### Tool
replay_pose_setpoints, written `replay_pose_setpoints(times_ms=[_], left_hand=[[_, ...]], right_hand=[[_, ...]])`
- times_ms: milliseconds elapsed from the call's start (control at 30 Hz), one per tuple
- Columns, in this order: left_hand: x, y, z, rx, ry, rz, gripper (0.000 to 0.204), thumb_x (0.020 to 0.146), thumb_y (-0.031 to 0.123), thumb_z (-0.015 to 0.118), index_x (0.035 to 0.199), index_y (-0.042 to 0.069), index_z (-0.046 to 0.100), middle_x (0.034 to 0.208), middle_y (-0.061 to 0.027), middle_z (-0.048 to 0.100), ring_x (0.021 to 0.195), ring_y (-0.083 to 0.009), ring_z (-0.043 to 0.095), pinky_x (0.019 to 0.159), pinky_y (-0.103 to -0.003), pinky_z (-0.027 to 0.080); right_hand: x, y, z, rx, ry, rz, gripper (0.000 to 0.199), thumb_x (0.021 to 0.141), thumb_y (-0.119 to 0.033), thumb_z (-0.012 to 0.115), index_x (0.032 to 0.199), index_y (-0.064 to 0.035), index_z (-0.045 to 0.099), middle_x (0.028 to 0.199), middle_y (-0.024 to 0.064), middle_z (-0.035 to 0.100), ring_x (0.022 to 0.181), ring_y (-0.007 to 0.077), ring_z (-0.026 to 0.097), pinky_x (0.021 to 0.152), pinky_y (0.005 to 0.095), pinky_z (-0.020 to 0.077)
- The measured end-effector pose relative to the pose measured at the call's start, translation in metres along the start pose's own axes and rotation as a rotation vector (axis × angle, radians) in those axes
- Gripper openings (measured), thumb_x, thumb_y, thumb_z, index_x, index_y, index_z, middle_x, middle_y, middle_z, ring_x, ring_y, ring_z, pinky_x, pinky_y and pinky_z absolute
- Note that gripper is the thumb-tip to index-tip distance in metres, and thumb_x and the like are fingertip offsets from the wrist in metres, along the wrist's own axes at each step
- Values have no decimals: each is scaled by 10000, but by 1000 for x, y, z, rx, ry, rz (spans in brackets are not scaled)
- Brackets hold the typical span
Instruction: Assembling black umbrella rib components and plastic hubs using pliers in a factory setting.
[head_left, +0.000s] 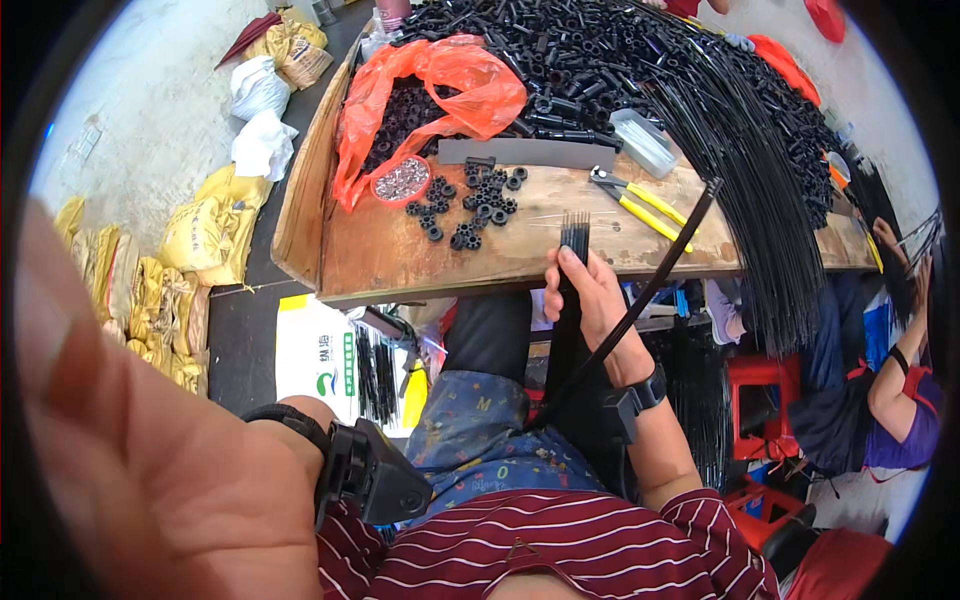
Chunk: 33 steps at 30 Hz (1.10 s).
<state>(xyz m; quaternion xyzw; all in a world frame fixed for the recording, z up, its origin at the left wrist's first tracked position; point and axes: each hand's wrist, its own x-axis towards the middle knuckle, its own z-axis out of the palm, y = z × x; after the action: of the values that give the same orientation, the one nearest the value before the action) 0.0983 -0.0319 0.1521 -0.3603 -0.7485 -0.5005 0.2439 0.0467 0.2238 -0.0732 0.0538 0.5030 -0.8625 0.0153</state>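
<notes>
By the table edge (430, 287), right fingers (580, 272) clamped on black rods (577, 236), bare wood (500, 263) beside; left fingers (52, 280) unclear

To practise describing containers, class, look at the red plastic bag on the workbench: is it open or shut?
Open. The mouth of the red plastic bag gapes wide, and small black parts show inside it.

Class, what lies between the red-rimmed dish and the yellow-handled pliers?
In the head view: small black ring-shaped parts beside the dish, then thin pale strands nearer the pliers.
</notes>
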Motion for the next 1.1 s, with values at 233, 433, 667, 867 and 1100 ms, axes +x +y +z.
replay_pose_setpoints(times_ms=[233, 433, 667, 867, 1100], left_hand=[[19, 4, 14, -86, 15, 47, 203, 806, 171, 677, 928, 63, 555, 790, -24, 534, 741, -183, 505, 655, -288, 451], [10, -2, 8, -178, 28, 51, 197, 811, 177, 669, 936, 68, 562, 815, -24, 537, 747, -180, 505, 660, -288, 454], [12, -6, 7, -265, 39, 89, 192, 817, 184, 660, 946, 74, 569, 843, -25, 540, 753, -177, 505, 665, -289, 456], [13, -6, 7, -354, 22, 87, 189, 822, 190, 652, 954, 78, 576, 868, -26, 542, 758, -174, 505, 670, -290, 458], [15, -6, 6, -443, 17, 94, 186, 828, 197, 642, 964, 84, 583, 897, -27, 545, 764, -171, 504, 676, -291, 461]], right_hand=[[-4, 4, -5, 9, -9, 12, 215, 991, -250, 497, 1005, -37, 521, 720, 16, 531, 557, 106, 497, 501, 265, 427], [-4, 1, -7, 3, -17, -25, 215, 989, -249, 504, 1001, -35, 527, 724, 16, 534, 563, 106, 499, 503, 264, 427], [-5, -1, -11, -13, -11, -22, 225, 988, -258, 504, 1008, -36, 532, 722, 7, 536, 565, 103, 497, 511, 258, 431], [-3, 2, -7, -22, -32, -18, 231, 994, -254, 491, 1012, -27, 533, 720, 11, 536, 571, 102, 503, 519, 259, 438], [-4, 2, -7, -20, -13, -12, 236, 995, -257, 490, 1020, -25, 529, 721, 10, 532, 578, 102, 500, 522, 260, 440]])
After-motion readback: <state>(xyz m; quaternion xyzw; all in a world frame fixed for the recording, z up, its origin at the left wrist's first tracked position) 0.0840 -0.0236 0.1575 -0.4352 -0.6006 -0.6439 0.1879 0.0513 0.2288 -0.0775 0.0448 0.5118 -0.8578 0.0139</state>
